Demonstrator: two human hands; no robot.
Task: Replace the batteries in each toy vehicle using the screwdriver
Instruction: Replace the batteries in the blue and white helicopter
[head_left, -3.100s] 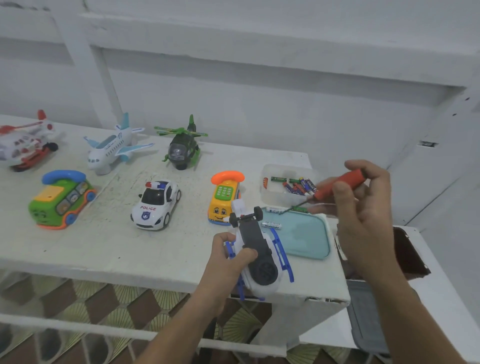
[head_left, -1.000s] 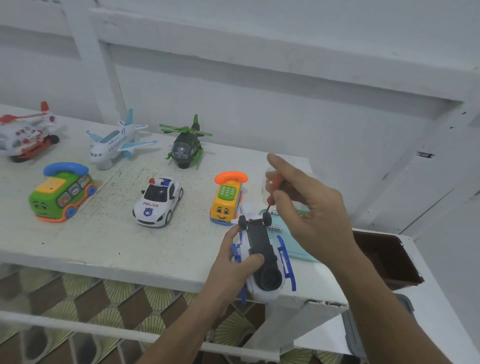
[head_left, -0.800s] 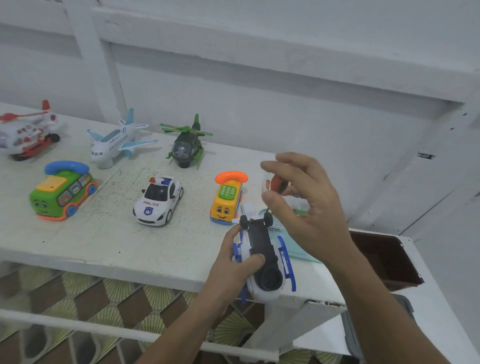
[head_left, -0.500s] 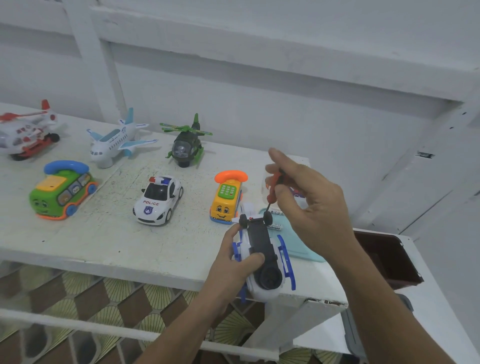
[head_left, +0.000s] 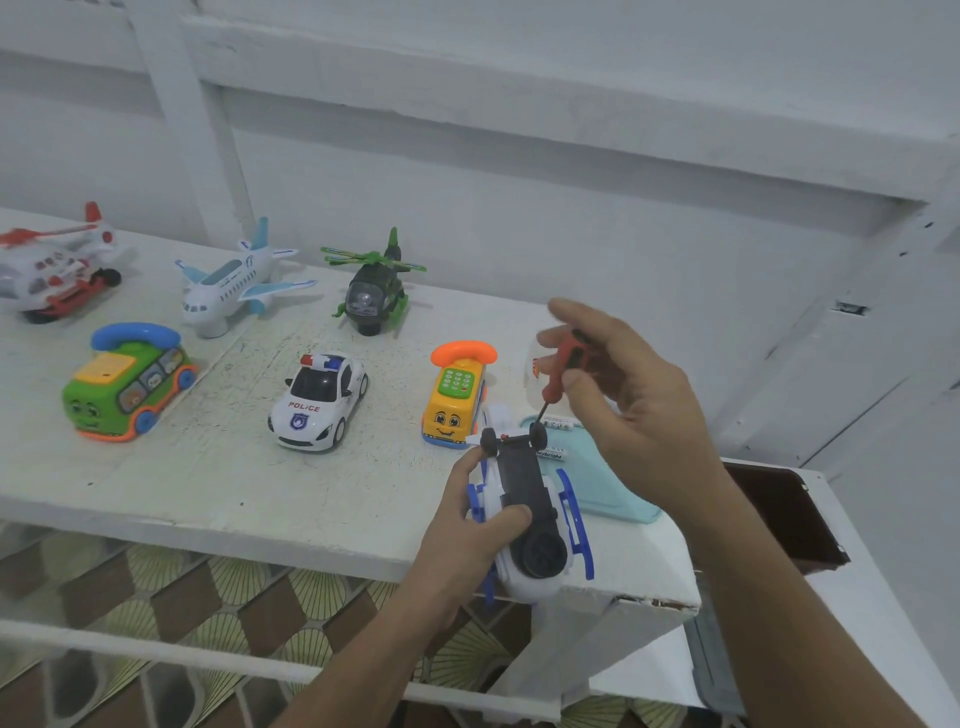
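Status: one vehicle in work, nothing confirmed finished.

- Left hand (head_left: 467, 525) grips the blue-and-white toy helicopter (head_left: 519, 483), belly up, at the front edge of the worktop (head_left: 208, 483).
- Right hand (head_left: 639, 410) pinches the handle of the orange screwdriver (head_left: 569, 358) between thumb and fingertips, other fingers splayed.
- The shaft angles down to the tail end of the black underside, by the small wheels. Tip contact is too small to confirm.
- The black cover looks in place, so I judge this a screw step. Loosening or tightening, can't tell.
- Loose batteries (head_left: 556, 425) lie on the teal tray (head_left: 608, 493) just behind the toy.
- Six more sit upright:
  - red helicopter (head_left: 52, 265)
  - white airplane (head_left: 234, 283)
  - green helicopter (head_left: 374, 291)
  - green phone bus (head_left: 124, 379)
  - police car (head_left: 317, 400)
  - yellow phone bus (head_left: 457, 395)
- Can't tell which of them have fresh cells. Bulk of the job is likely left.
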